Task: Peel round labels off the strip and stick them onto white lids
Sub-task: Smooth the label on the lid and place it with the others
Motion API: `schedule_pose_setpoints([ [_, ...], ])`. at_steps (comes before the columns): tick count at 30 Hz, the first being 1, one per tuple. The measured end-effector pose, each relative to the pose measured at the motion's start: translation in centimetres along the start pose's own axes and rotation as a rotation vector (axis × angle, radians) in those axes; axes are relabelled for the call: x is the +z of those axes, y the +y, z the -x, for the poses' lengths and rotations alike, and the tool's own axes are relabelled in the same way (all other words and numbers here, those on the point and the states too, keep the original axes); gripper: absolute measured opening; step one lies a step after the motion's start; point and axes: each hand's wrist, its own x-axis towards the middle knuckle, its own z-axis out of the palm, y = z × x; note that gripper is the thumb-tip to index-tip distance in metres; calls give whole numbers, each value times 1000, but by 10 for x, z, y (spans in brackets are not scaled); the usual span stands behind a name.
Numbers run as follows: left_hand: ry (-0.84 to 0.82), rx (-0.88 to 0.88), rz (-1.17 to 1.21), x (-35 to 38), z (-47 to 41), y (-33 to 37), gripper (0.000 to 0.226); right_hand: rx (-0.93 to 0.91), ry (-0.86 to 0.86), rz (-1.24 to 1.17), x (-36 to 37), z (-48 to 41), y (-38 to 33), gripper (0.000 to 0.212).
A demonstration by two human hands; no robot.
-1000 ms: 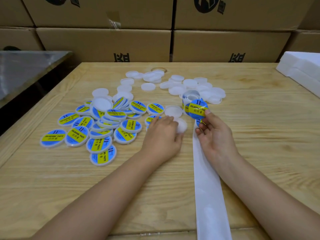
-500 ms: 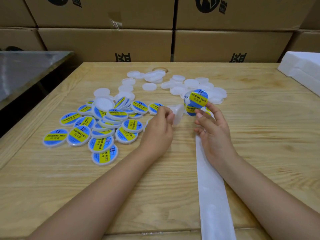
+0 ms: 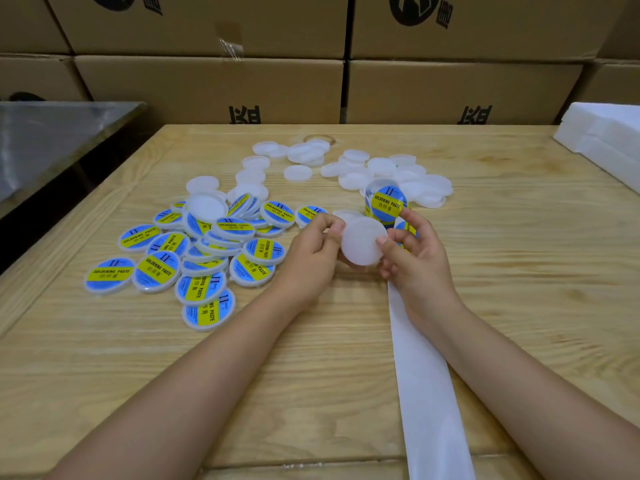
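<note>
Both hands met over the middle of the worktop [image 3: 502, 306]. The left hand [image 3: 311, 252] pinched a blank white lid [image 3: 363, 241] by its left rim between thumb and fingertips, with its flat face tilted up toward the camera. The right hand [image 3: 414, 261] touched the lid's right rim with 1 fingertip. Its other fingers curled about the head of the strip [image 3: 427, 393], whose bare white backing ran back to the near edge. A round label [image 3: 388, 202], blue and yellow, stood up just beyond the right index finger, near the lid but apart from it. Whether it had come wholly free of the strip could not be told.

To do this step well, the lid wanted holding steady by its rim alone, leaving the face bare. The label could then be centred over it, laid down from 1 edge and smoothed outward. A skewed first touch would likely grip at once and wrinkle.

That worktop was pale wood with a raised border. Labelled lids [image 3: 207, 244] lay heaped toward its left edge, and blank lids [image 3: 381, 168] were scattered toward the far edge. Cardboard boxes [image 3: 207, 88] were stacked behind the far edge. A grey metal surface [image 3: 52, 140] stood off the left side, and white foam slabs [image 3: 606, 133] sat at the far right corner.
</note>
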Motion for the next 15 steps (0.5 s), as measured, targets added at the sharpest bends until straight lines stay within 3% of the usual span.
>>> schedule_pose_setpoints([
  [7,-163,-14,205,-5,-1,5,22,27,-39,-119,2,2,-1,52],
  [15,-177,-46,260,-7,0,7,18,-10,-15,-102,1,1,-3,50],
])
